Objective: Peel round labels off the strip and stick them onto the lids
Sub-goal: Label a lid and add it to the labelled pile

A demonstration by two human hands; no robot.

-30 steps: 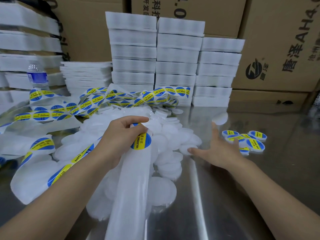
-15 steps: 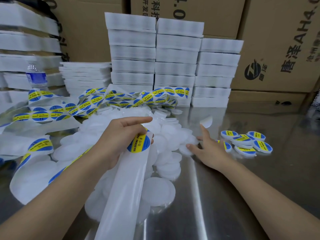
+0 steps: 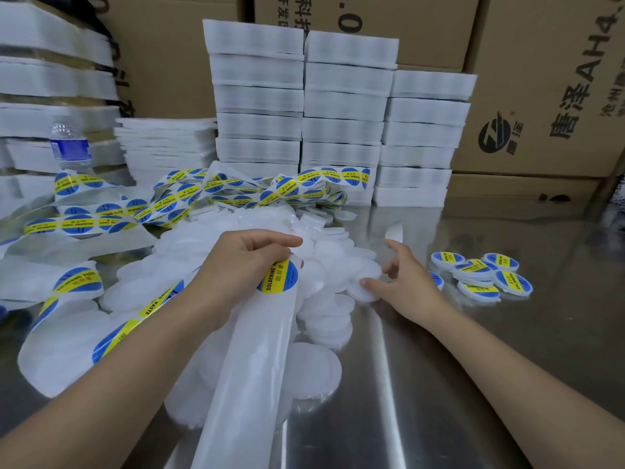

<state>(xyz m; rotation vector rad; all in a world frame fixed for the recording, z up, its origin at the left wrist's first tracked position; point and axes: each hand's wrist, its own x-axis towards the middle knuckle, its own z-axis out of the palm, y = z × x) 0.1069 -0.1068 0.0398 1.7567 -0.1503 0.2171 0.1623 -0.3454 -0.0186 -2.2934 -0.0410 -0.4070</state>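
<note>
Clutching the white strip (image 3: 257, 350) at its far end, the left hand (image 3: 243, 265) has its grip clenched round the paper. Thumb and fingers bunch just above one round label (image 3: 278, 277) — blue and yellow, marked SOLDERING PASTE — which sits on the strip right under the knuckles. From there the bare strip runs toward the near edge of the worktop (image 3: 389, 418), lying over the heap of plain white lids (image 3: 338, 265) in the middle.

The right hand (image 3: 406, 282) reaches into the right side of that heap with its grip released: fingers spread and loosely bent, thumb tip touching one plain lid, nothing held. One white lid (image 3: 394, 231) stands on edge just beyond the index fingertip; whether the two touch cannot be told. Right of this hand lies a small cluster of labelled lids (image 3: 480, 275).

At far left, more label strip (image 3: 169, 204) lies in loose tangles near a water bottle (image 3: 69, 143). Stacks of white trays (image 3: 341, 106) and cardboard boxes (image 3: 541, 96) line the far side.
</note>
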